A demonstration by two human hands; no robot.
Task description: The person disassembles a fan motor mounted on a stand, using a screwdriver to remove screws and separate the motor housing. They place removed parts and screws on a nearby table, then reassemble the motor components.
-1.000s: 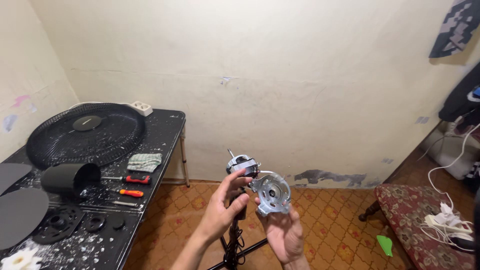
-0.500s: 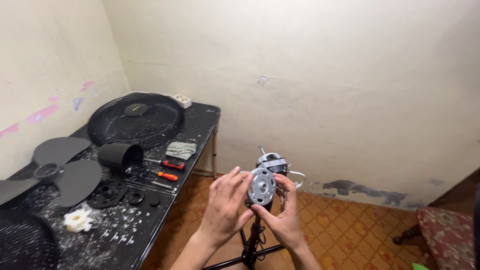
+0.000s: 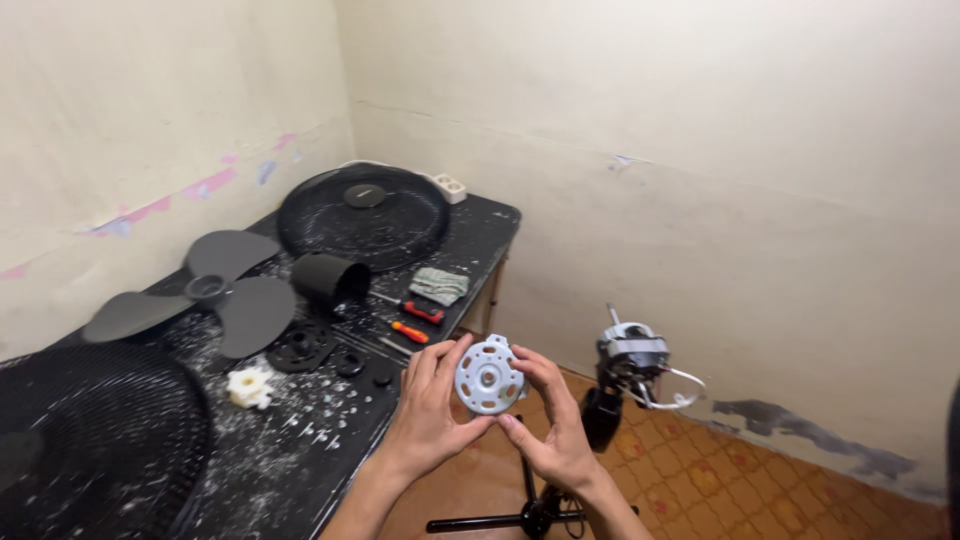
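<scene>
Both hands hold a round silver metal motor cover plate [image 3: 489,377] with holes, its face toward me, above the table's edge. My left hand [image 3: 430,410] grips its left rim and my right hand [image 3: 553,425] grips its right and lower rim. To the right stands the bare fan motor [image 3: 632,356] on a black stand [image 3: 530,510], with loose white wires hanging from it.
A black table [image 3: 300,440] carries a fan blade [image 3: 205,295], two fan grilles [image 3: 365,215], a black cone housing [image 3: 328,277], two screwdrivers with red and orange handles [image 3: 412,320], a grey cloth [image 3: 438,284], black rings, a white plastic nut [image 3: 249,387] and a power strip [image 3: 448,186].
The plate has come away from the motor and moved left toward the table in both hands. My view has swung left, showing more of the table.
</scene>
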